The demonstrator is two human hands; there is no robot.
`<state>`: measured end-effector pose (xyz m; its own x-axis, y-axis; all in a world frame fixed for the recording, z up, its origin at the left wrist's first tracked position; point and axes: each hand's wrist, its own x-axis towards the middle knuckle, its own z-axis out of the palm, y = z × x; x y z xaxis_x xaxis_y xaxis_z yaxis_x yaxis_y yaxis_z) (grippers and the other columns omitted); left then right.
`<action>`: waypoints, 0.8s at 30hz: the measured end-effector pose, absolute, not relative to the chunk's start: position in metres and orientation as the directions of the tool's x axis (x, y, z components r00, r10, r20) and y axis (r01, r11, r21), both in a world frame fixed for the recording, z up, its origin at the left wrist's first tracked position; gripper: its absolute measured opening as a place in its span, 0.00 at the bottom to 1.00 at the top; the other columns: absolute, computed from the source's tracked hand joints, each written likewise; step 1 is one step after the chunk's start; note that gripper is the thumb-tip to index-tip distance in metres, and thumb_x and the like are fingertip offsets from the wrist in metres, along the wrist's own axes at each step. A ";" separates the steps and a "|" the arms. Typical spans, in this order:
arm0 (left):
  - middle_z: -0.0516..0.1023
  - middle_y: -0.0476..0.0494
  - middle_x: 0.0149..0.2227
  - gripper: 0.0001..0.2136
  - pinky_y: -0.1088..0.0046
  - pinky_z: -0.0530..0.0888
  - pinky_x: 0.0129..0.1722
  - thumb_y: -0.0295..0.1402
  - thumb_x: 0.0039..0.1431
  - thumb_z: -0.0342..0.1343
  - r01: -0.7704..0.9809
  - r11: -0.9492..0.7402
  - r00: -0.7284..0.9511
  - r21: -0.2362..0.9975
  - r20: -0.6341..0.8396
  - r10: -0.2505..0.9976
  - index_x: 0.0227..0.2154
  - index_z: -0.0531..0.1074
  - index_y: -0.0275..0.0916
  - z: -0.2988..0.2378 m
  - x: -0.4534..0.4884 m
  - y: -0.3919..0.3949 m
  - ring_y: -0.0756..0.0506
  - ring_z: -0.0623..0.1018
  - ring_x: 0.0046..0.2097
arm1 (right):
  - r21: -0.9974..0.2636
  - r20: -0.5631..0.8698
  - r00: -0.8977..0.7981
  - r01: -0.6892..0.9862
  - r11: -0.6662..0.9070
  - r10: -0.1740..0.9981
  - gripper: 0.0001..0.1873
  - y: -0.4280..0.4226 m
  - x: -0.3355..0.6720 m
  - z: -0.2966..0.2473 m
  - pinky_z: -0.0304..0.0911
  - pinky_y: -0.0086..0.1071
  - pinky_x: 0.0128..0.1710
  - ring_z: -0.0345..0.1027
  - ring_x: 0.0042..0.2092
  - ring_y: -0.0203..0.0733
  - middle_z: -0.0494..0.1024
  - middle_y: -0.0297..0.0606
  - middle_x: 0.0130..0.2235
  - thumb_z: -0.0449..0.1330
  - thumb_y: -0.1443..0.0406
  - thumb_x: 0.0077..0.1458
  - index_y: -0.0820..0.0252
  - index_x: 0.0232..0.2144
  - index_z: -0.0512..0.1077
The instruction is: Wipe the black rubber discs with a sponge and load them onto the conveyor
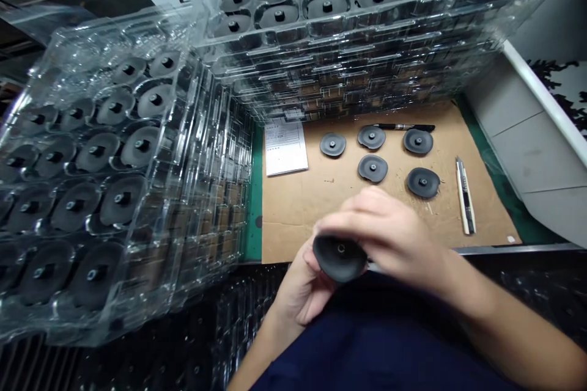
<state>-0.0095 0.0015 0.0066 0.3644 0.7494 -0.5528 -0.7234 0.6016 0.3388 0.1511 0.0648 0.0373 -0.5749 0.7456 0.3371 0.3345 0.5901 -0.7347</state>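
Rear trays (358, 55) and left trays (202, 153) flank the cardboard (298, 208), apparently for easy reach. The left hand (296, 284) grasps the held disc (334, 266), face up, probably for a clear view; the blurred right hand (394, 235) overlaps its rim, grip unclear. The cutter (465, 195) lies aside; five loose discs (372, 168) sit apart, perhaps against rubbing.

Green bench (253, 238) | brown cardboard sheet (307, 208) on top | on sheet: five dark discs (373, 168), printed paper (287, 159), black pen (395, 126), white cutter (465, 198)

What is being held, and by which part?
A dark disc, held at its rim by the left hand; whether the blurred right hand also grips is unclear.
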 end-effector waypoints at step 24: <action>0.77 0.42 0.44 0.18 0.70 0.73 0.46 0.36 0.49 0.62 -0.710 0.583 0.413 0.395 -0.438 0.799 0.43 0.72 0.37 0.005 -0.005 -0.006 0.43 0.76 0.45 | -0.689 0.367 -0.495 0.424 0.588 0.787 0.15 0.038 0.160 0.049 0.57 0.34 0.36 0.65 0.35 0.37 0.77 0.36 0.39 0.51 0.70 0.59 0.55 0.47 0.70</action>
